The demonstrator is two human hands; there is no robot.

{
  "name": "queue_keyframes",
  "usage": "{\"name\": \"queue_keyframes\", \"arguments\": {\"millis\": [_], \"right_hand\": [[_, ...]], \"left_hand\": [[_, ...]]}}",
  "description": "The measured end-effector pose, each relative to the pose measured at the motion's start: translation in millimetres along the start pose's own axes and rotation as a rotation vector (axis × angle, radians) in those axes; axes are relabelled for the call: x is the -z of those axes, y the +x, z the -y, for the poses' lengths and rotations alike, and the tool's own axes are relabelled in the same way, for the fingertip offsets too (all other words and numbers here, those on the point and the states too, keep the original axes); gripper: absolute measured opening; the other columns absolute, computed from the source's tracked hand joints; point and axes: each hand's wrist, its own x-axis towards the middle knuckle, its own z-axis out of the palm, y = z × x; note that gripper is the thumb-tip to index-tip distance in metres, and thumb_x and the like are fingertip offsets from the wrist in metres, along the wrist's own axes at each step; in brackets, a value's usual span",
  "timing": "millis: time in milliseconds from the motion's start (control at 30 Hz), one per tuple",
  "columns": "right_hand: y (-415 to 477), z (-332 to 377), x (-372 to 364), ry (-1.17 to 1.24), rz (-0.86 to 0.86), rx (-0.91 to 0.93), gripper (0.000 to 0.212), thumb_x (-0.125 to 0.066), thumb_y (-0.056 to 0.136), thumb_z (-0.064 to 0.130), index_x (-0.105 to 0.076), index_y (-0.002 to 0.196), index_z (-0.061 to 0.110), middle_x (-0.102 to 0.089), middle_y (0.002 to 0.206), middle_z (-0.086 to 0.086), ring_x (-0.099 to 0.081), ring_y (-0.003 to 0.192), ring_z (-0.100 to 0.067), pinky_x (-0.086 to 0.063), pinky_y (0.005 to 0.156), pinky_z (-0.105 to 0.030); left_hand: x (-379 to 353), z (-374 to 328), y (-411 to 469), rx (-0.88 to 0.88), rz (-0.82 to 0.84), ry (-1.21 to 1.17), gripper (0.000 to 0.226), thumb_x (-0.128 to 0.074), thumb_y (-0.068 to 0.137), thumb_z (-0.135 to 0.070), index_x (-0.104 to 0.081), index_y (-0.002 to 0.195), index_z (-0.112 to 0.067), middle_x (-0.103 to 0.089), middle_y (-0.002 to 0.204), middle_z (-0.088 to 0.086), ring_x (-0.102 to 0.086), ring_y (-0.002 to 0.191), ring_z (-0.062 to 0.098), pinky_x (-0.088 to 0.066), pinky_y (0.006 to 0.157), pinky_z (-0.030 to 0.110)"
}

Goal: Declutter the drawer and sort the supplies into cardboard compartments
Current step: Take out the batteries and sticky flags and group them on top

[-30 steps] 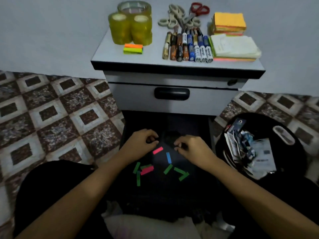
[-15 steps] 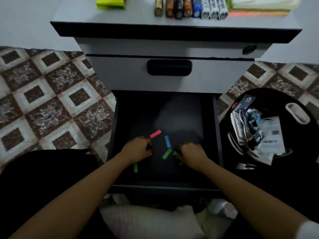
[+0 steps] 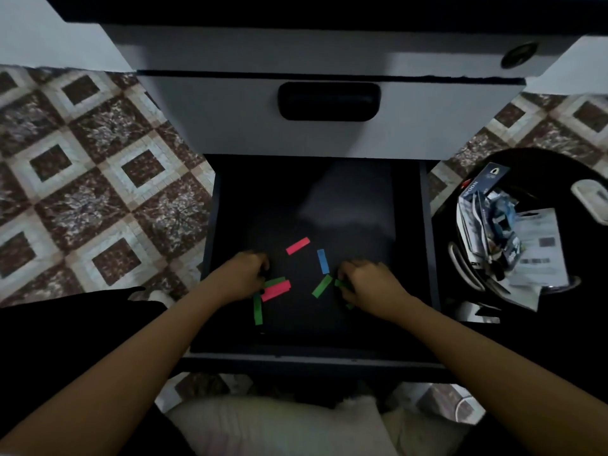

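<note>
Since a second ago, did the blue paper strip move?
No. The blue strip keeps its place in the drawer, just right of the farther pink strip.

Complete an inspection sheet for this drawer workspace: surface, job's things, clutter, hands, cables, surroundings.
Surface: open drawer, dark floor.
Job's things: paper strips on the drawer floor: upper pink strip, blue strip, middle green strip, lower pink strip overlapping a green one, left green strip; no cardboard compartments in view.
Clutter: black bin at the right, holding papers and packaging.
Hands: left hand and right hand curled among the strips; grip cannot be told.
Cables: nothing seen.
Surroundings: closed drawer with black handle above; patterned floor tiles; pale cushion below.
</note>
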Motion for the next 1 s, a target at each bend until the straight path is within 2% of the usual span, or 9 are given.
{"name": "queue_keyframes", "arguments": {"millis": [133, 233, 367, 500, 700, 900, 1000], "right_hand": [[-4.0, -5.5, 12.3, -0.062, -0.037, 0.064, 0.032, -0.05, 0.092, 0.031, -0.051, 0.12, 0.016, -0.053, 0.121, -0.003, -0.05, 0.112, -0.02, -0.035, 0.09, -0.031], [-9.1, -9.7, 15.5, -0.194, 0.011, 0.13, 0.031, -0.046, 0.093, 0.032, -0.053, 0.12, 0.018, -0.051, 0.122, -0.002, -0.048, 0.115, -0.02, -0.034, 0.093, -0.033], [-20.1, -10.6, 7.9, -0.316, 0.082, 0.198, 0.035, -0.042, 0.096, 0.031, -0.049, 0.128, 0.019, -0.045, 0.13, -0.003, -0.041, 0.122, -0.022, -0.031, 0.098, -0.036], [-23.4, -14.0, -5.8, -0.366, 0.078, 0.216, 0.037, -0.038, 0.098, 0.025, -0.043, 0.134, 0.019, -0.039, 0.138, -0.005, -0.037, 0.126, -0.024, -0.03, 0.1, -0.036], [-20.0, -17.8, -10.1, -0.291, 0.051, 0.123, 0.033, -0.041, 0.098, 0.026, -0.048, 0.127, 0.014, -0.042, 0.134, -0.006, -0.04, 0.122, -0.024, -0.034, 0.098, -0.034], [-19.2, -14.1, -12.8, -0.199, 0.051, 0.128, 0.02, -0.042, 0.096, 0.019, -0.05, 0.113, 0.014, -0.055, 0.122, -0.006, -0.05, 0.11, -0.023, -0.038, 0.088, -0.03], [-15.4, -9.6, -8.7, -0.14, 0.062, 0.138, 0.017, -0.046, 0.094, 0.021, -0.053, 0.108, 0.017, -0.058, 0.117, -0.003, -0.052, 0.107, -0.021, -0.038, 0.089, -0.03]], "left_hand": [[-1.3, 2.0, -1.8, -0.003, -0.011, 0.029, 0.02, -0.055, 0.084, -0.006, -0.056, 0.103, -0.005, -0.056, 0.109, 0.014, -0.056, 0.098, 0.026, -0.044, 0.082, 0.031], [-3.5, 2.7, -6.5, -0.052, 0.06, 0.142, 0.021, -0.057, 0.085, -0.013, -0.052, 0.105, -0.008, -0.052, 0.111, 0.013, -0.053, 0.105, 0.028, -0.044, 0.086, 0.032], [-9.3, -0.2, -17.3, -0.128, 0.13, 0.402, 0.047, -0.054, 0.087, -0.022, -0.039, 0.132, -0.016, -0.041, 0.129, 0.012, -0.042, 0.121, 0.03, -0.041, 0.098, 0.037], [-14.2, -3.7, -23.1, -0.179, 0.022, 0.525, 0.052, -0.053, 0.089, -0.026, -0.035, 0.136, -0.017, -0.039, 0.134, 0.01, -0.04, 0.124, 0.028, -0.038, 0.097, 0.037], [-17.1, -6.1, -21.2, -0.178, -0.026, 0.437, 0.045, -0.057, 0.087, -0.032, -0.046, 0.127, -0.016, -0.044, 0.13, 0.007, -0.043, 0.123, 0.026, -0.039, 0.096, 0.037], [-23.0, -11.4, -18.3, -0.181, -0.087, 0.322, 0.032, -0.053, 0.09, -0.037, -0.052, 0.112, -0.014, -0.049, 0.122, 0.005, -0.047, 0.117, 0.023, -0.038, 0.092, 0.033], [-26.3, -13.4, -18.1, -0.208, -0.119, 0.268, 0.024, -0.051, 0.091, -0.035, -0.053, 0.105, -0.015, -0.051, 0.114, 0.004, -0.049, 0.112, 0.021, -0.039, 0.088, 0.032]]}}
